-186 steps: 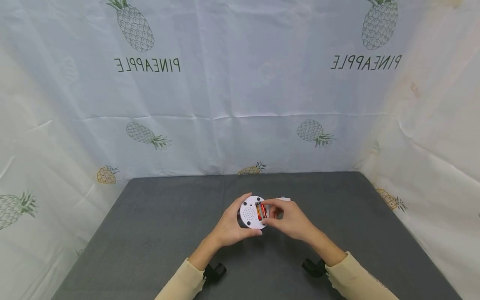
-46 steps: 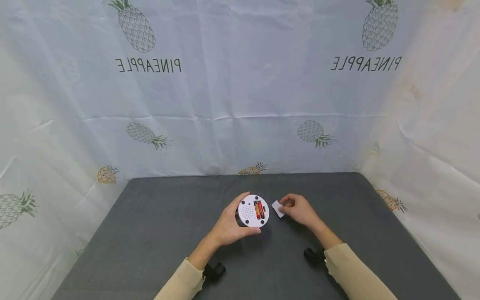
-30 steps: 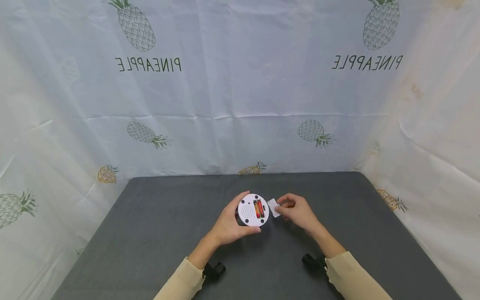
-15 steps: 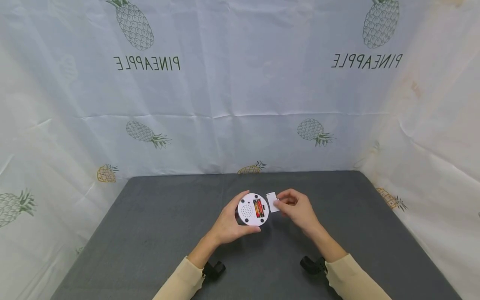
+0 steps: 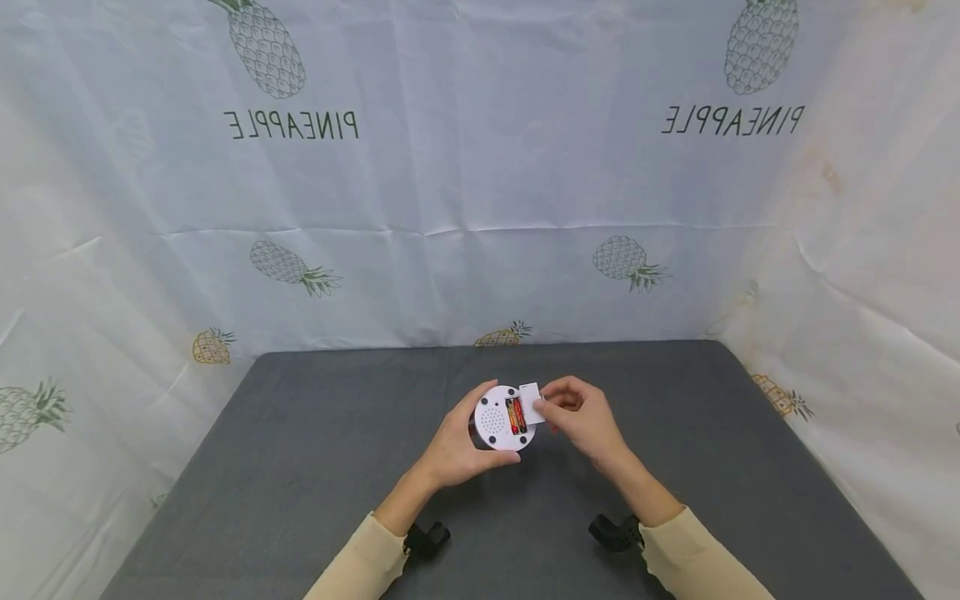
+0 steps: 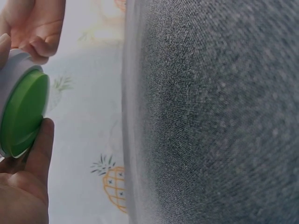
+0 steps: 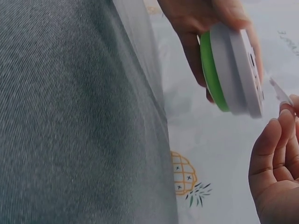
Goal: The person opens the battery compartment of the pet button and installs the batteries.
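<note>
My left hand [image 5: 452, 454] grips a round white battery-powered device [image 5: 492, 419] by its rim, thumb below and fingers above. Its underside, with speaker holes and small dark feet, faces me. Two red-and-gold batteries [image 5: 516, 415] lie side by side in the uncovered compartment. Between thumb and fingers, my right hand [image 5: 588, 423] pinches a white battery cover [image 5: 530, 402], which overlaps the device's right edge in the head view. In the right wrist view a small gap shows between the cover [image 7: 279, 90] and the underside. The left wrist view shows the device's green face [image 6: 25, 112].
Both hands are over a dark grey table [image 5: 315, 467]. White curtains [image 5: 480, 167] with pineapple prints stand behind it and at both sides. A black wrist camera [image 5: 427, 542] sits on the left wrist, another [image 5: 615, 533] on the right.
Earlier my right fingers were at the batteries, with the cover lying beyond. That hand then took up the cover, turned it upright and brought it left over the device's edge. My left hand stays nearly still.
</note>
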`<state>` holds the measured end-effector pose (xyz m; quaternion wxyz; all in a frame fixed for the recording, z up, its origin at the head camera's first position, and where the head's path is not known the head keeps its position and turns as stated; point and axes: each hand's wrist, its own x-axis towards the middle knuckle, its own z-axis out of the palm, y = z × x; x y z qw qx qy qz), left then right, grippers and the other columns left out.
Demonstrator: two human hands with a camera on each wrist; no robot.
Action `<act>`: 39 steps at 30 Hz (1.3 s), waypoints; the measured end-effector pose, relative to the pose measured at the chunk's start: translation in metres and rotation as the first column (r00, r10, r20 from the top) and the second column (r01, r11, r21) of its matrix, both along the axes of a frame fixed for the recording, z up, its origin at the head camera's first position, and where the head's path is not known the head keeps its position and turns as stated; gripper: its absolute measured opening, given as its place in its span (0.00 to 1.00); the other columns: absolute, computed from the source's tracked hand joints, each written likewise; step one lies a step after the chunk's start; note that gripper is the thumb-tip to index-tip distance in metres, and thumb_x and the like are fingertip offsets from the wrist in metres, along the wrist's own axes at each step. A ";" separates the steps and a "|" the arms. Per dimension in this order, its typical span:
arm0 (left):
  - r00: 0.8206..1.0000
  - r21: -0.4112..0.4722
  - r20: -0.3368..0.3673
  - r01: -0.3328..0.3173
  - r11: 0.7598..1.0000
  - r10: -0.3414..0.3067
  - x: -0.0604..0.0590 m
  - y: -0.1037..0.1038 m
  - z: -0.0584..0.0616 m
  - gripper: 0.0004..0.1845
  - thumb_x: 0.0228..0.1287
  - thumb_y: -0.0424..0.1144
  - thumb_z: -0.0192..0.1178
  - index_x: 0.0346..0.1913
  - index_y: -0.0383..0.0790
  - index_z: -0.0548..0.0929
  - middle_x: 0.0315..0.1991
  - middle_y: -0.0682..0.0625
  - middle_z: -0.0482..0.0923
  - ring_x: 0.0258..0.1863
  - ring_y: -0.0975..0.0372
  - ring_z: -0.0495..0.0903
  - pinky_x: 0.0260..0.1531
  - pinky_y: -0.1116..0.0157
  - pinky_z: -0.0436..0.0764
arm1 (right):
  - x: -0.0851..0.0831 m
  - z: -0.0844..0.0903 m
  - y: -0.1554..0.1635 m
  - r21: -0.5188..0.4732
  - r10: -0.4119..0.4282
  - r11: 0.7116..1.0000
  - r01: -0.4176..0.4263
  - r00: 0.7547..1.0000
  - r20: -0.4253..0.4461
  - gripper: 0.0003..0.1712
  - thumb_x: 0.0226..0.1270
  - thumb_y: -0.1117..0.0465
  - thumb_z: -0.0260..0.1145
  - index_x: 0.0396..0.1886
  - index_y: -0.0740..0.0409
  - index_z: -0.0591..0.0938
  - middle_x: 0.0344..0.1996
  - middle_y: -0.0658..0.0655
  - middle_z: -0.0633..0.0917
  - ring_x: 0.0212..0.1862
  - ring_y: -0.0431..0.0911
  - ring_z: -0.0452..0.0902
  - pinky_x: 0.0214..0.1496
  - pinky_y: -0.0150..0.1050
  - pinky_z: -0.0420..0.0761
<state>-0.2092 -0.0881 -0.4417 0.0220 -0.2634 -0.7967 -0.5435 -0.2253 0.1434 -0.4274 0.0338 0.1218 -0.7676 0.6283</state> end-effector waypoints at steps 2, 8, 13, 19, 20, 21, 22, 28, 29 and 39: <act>1.000 -0.008 -0.003 -0.007 1.000 0.007 -0.006 -0.001 -0.011 0.55 0.48 0.33 0.81 0.78 0.41 0.59 0.61 0.47 0.74 0.47 0.63 0.78 0.42 0.67 0.81 | 0.000 0.000 -0.003 0.007 0.012 1.000 -0.012 1.000 -0.010 0.11 0.65 0.63 0.74 0.43 0.64 0.83 0.28 0.58 0.85 0.26 0.50 0.78 0.31 0.43 0.81; 1.000 -0.001 -0.019 -0.011 1.000 0.011 -0.010 -0.003 -0.020 0.56 0.48 0.40 0.83 0.78 0.50 0.60 0.62 0.51 0.73 0.50 0.62 0.77 0.44 0.66 0.80 | 0.003 -0.002 -0.009 0.060 0.056 0.997 -0.052 0.997 -0.055 0.10 0.66 0.62 0.73 0.42 0.63 0.84 0.27 0.57 0.85 0.25 0.46 0.78 0.30 0.40 0.81; 0.999 -0.010 -0.036 -0.009 1.000 0.009 -0.011 -0.003 -0.021 0.55 0.49 0.46 0.82 0.78 0.53 0.61 0.63 0.53 0.72 0.52 0.61 0.76 0.46 0.65 0.79 | 0.004 -0.005 -0.012 0.119 0.053 0.992 -0.044 0.996 -0.076 0.09 0.65 0.63 0.74 0.41 0.62 0.84 0.27 0.54 0.86 0.26 0.44 0.79 0.30 0.39 0.81; 0.998 -0.033 -0.057 -0.017 0.999 0.015 -0.011 -0.003 -0.023 0.55 0.50 0.48 0.82 0.78 0.53 0.61 0.62 0.54 0.73 0.52 0.61 0.76 0.47 0.64 0.79 | 0.005 -0.004 -0.015 0.174 0.022 0.985 -0.008 0.997 -0.079 0.08 0.64 0.63 0.75 0.40 0.59 0.85 0.25 0.51 0.85 0.26 0.45 0.78 0.29 0.36 0.79; 0.998 -0.037 -0.060 -0.019 0.999 0.017 -0.011 -0.003 -0.023 0.55 0.49 0.48 0.82 0.78 0.52 0.61 0.62 0.54 0.72 0.52 0.61 0.76 0.47 0.64 0.79 | 0.005 -0.003 -0.015 0.181 0.018 0.983 -0.004 0.997 -0.077 0.08 0.64 0.63 0.75 0.40 0.59 0.85 0.25 0.50 0.85 0.27 0.45 0.78 0.29 0.36 0.79; 0.998 -0.039 -0.062 -0.021 0.999 0.018 -0.011 -0.003 -0.023 0.54 0.49 0.48 0.82 0.78 0.52 0.61 0.62 0.54 0.73 0.52 0.62 0.76 0.47 0.64 0.79 | 0.006 -0.003 -0.015 0.187 0.014 0.982 0.000 0.997 -0.074 0.08 0.64 0.63 0.75 0.40 0.59 0.85 0.25 0.50 0.85 0.27 0.45 0.78 0.29 0.36 0.79; 0.998 -0.040 -0.064 -0.021 0.999 0.019 -0.011 -0.004 -0.023 0.54 0.49 0.48 0.82 0.78 0.52 0.61 0.62 0.54 0.72 0.52 0.62 0.76 0.47 0.64 0.79 | 0.006 -0.002 -0.016 0.193 0.011 0.981 0.003 0.997 -0.070 0.08 0.64 0.63 0.75 0.40 0.59 0.85 0.25 0.50 0.85 0.27 0.45 0.78 0.29 0.36 0.78; 0.997 -0.040 -0.072 -0.027 0.999 0.024 -0.011 -0.004 -0.022 0.54 0.49 0.49 0.81 0.78 0.52 0.62 0.62 0.55 0.72 0.52 0.62 0.76 0.48 0.64 0.78 | 0.005 0.000 -0.016 0.214 0.012 0.977 0.001 0.998 -0.059 0.08 0.64 0.63 0.75 0.39 0.60 0.85 0.24 0.50 0.85 0.26 0.45 0.77 0.28 0.36 0.78; 0.997 -0.038 -0.073 -0.025 0.999 0.022 -0.011 -0.004 -0.022 0.54 0.50 0.49 0.81 0.78 0.51 0.62 0.62 0.54 0.72 0.52 0.62 0.76 0.48 0.63 0.78 | 0.005 0.000 -0.016 0.215 0.016 0.977 -0.003 0.998 -0.057 0.08 0.64 0.62 0.75 0.39 0.60 0.85 0.24 0.50 0.84 0.25 0.45 0.77 0.28 0.36 0.78; 0.995 -0.069 -0.093 -0.045 0.997 0.039 -0.011 -0.004 -0.023 0.55 0.50 0.50 0.81 0.79 0.53 0.60 0.64 0.55 0.72 0.56 0.62 0.75 0.52 0.58 0.77 | 0.006 0.001 -0.015 0.228 0.040 0.973 -0.025 0.997 -0.061 0.08 0.64 0.61 0.74 0.40 0.59 0.86 0.25 0.49 0.85 0.24 0.45 0.77 0.27 0.37 0.77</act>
